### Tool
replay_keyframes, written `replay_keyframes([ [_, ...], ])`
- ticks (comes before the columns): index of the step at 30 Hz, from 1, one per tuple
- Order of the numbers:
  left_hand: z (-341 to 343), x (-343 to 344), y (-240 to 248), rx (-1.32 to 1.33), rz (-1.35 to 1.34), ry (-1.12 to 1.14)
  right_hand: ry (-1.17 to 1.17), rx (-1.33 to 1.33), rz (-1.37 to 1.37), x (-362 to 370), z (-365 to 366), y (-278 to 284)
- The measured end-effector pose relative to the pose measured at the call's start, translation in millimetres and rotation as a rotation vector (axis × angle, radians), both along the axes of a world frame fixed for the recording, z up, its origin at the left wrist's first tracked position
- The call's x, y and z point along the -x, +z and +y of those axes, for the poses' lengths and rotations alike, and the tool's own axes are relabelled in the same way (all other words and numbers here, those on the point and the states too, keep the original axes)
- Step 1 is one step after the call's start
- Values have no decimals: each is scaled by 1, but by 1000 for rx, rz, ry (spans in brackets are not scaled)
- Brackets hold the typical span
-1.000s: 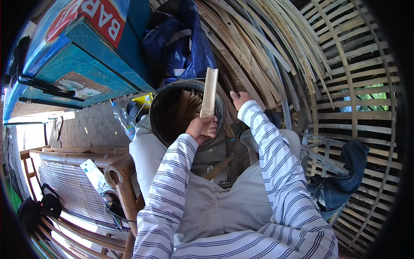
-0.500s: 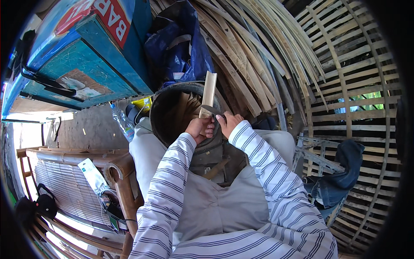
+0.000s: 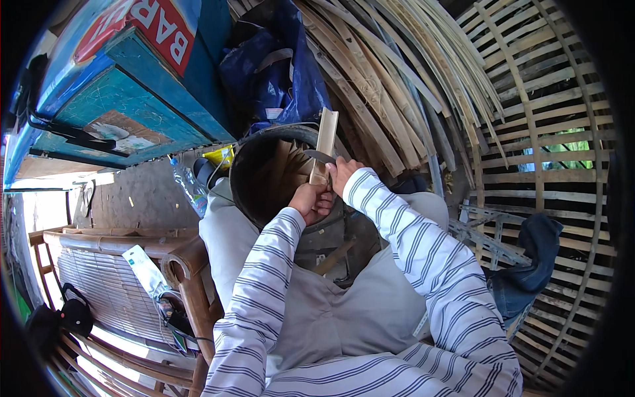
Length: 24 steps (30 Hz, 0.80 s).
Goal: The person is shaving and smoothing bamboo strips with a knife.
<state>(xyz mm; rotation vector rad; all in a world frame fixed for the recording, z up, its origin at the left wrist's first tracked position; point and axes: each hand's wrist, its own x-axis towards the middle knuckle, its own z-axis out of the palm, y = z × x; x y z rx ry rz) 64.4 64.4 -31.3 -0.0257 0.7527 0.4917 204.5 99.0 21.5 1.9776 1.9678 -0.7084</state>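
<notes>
Between my knees, a split piece of bamboo (image 3: 327, 134) points up and away over the right rim of a dark bucket (image 3: 239, 192). My left hand (image 3: 313, 202) is closed around its near end. In my right hand (image 3: 344, 175) is a knife (image 3: 318, 156), its handle hidden by the fingers. The dark, curved blade lies across the bamboo just beyond my left hand, its tip reaching left over the bucket. Thin, pale brown pieces (image 3: 286, 162) lie inside the bucket.
Long bamboo strips (image 3: 370, 86) are piled beyond my hands, beside a blue plastic bag (image 3: 271, 73). A blue cabinet (image 3: 132, 106) stands at far left, a bamboo bench (image 3: 119, 245) at near left. A plastic bottle (image 3: 188, 185) lies by my left knee. Slatted wall (image 3: 529, 119) runs along the right.
My right hand and the knife have moved a little farther up the bamboo, away from me. The bamboo and my left hand have shifted slightly to the right.
</notes>
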Motion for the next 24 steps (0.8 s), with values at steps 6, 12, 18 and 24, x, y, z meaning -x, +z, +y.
replay_keyframes([
  [6, 8, -7, 0, -30, -16, 97, -62, -39, -28, 8, 39, -9],
  [12, 3, 1, 15, 35, -31, 95, -68, -58, -84, 11, 60, -16],
  [18, -24, -7, 21, 57, -71, -108, -89, 18, -204, -95, 103, -87],
  [24, -22, 13, 16, -116, 65, -108, -390, -112, 3, -68, 82, -40],
])
